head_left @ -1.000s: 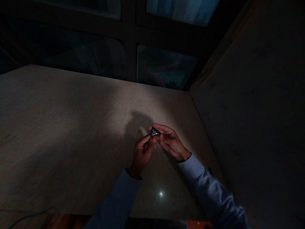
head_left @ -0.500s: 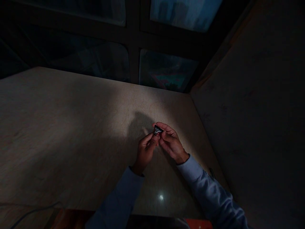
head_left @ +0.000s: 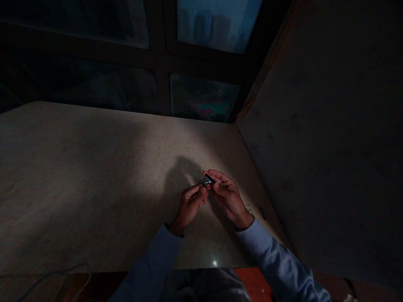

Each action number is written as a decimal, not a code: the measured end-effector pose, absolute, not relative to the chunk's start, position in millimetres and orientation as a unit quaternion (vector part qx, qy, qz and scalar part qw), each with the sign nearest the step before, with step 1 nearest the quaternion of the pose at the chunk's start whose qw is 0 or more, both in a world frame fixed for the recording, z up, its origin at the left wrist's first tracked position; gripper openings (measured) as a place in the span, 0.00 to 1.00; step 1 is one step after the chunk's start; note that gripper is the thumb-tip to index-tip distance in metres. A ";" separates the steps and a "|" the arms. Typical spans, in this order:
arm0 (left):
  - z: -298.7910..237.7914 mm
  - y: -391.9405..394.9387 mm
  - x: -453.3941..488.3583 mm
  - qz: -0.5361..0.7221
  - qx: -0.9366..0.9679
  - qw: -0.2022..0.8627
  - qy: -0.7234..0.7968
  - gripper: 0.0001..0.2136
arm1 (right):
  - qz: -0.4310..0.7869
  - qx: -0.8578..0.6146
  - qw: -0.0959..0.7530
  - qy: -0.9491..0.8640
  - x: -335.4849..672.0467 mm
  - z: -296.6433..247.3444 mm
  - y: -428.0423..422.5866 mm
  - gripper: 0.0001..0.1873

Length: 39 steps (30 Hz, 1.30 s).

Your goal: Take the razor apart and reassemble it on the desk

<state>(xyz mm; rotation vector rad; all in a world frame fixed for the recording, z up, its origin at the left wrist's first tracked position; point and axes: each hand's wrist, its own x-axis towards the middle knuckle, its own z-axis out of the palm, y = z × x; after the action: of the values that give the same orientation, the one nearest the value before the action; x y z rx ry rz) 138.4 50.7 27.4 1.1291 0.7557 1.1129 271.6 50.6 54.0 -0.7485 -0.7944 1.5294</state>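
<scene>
Between my two hands, above the stone-like surface, is a small black-and-silver piece [head_left: 208, 180]. It has a dark bar along its upper edge and a shiny part narrowing toward the lower left, shaped like a razor head. My left hand [head_left: 189, 204] pinches its narrow lower end with thumb and fingers. From the other side, my right hand [head_left: 229, 197] has its thumb and fingertips closed at the dark bar. The fingers cover part of the piece, and its exact kind is hard to make out in the dim light.
The pale surface [head_left: 94, 176] runs to a dark-framed window [head_left: 217, 27] and a wall [head_left: 315, 147] on the right. A small dark item [head_left: 263, 214] lies near that wall. A cable [head_left: 56, 273] crosses the lower left. Something red [head_left: 253, 285] shows below the front edge.
The view has shifted, so the window and wall sit further left. Both hands keep hold of the black-and-silver piece in nearly the same pose. The dark item by the wall shows more fully.
</scene>
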 end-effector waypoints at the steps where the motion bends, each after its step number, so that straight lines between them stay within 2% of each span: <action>1: 26.0 44.3 140.6 0.478 0.494 0.649 0.326 0.25 | 0.653 -0.329 0.593 -0.338 274.3 54.0 41.6 0.22; 9: 24.8 -11.9 172.1 0.411 0.463 0.722 0.309 0.22 | 0.614 -0.364 0.647 -0.269 304.4 43.1 -25.2 0.20; 17: 20.9 -41.5 198.4 0.376 0.461 0.740 0.314 0.26 | 0.607 -0.378 0.663 -0.221 329.8 31.4 -70.4 0.20; 23: 25.8 -52.5 212.5 0.396 0.441 0.705 0.388 0.24 | 0.479 -0.490 0.691 -0.229 339.7 31.8 -95.8 0.20; 27: 30.9 -52.5 219.6 0.438 0.426 0.669 0.423 0.19 | 0.434 -0.557 0.644 -0.292 340.9 36.1 -112.4 0.21; 32: 26.9 -50.9 218.4 0.441 0.459 0.641 0.430 0.16 | 0.378 -0.582 0.598 -0.400 336.4 31.5 -121.4 0.15; 39: 18.2 -49.4 215.3 0.435 0.457 0.629 0.455 0.17 | 0.306 -0.584 0.548 -0.514 326.6 10.3 -122.9 0.16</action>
<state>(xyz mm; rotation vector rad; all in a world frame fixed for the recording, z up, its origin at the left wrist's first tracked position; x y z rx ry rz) 215.3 -49.4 18.2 1.0461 1.0414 0.9954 326.6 -122.9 10.3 -1.3845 -1.2171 0.7252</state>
